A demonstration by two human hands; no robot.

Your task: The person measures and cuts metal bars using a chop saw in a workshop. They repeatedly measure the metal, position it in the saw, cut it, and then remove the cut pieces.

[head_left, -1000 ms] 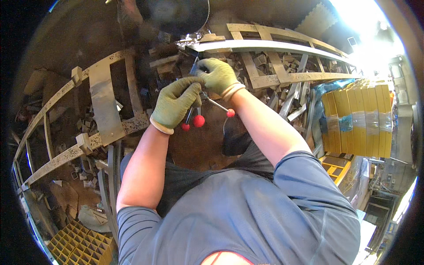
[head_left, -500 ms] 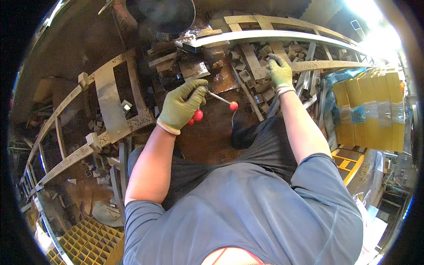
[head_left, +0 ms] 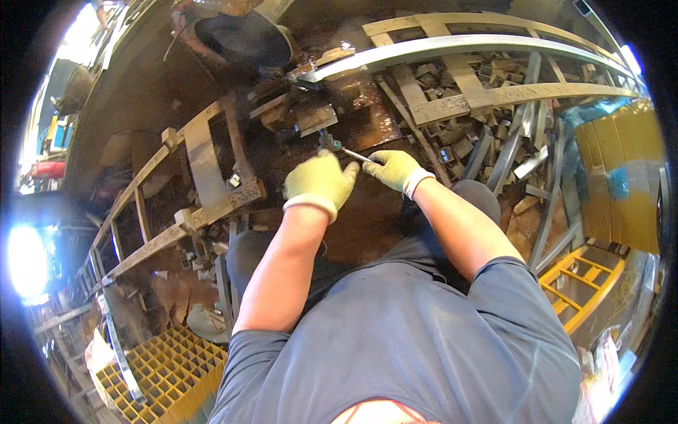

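Observation:
My right hand, in a yellow-green glove, is closed round the outer end of a thin metal lever. Its tip is hidden in the fingers. The lever runs up-left to a small dark hub. My left hand, gloved alike and slightly blurred, is curled just below the hub; what it grips is hidden under it. Beyond the hands lies a metal plate on a dirty, wet machine. A long silver metal bar reaches from there to the far right.
Ladder-like metal frames stand left and right. Cut tube pieces lie heaped beneath the right one. A dark round machine part is at the far side. Yellow grating lies lower left; yellow-wrapped stacked material stands right.
My right hand has left the right-hand frame and come in to the lever, covering its red ball end. My left hand has shifted right and lower, and its red balls no longer show.

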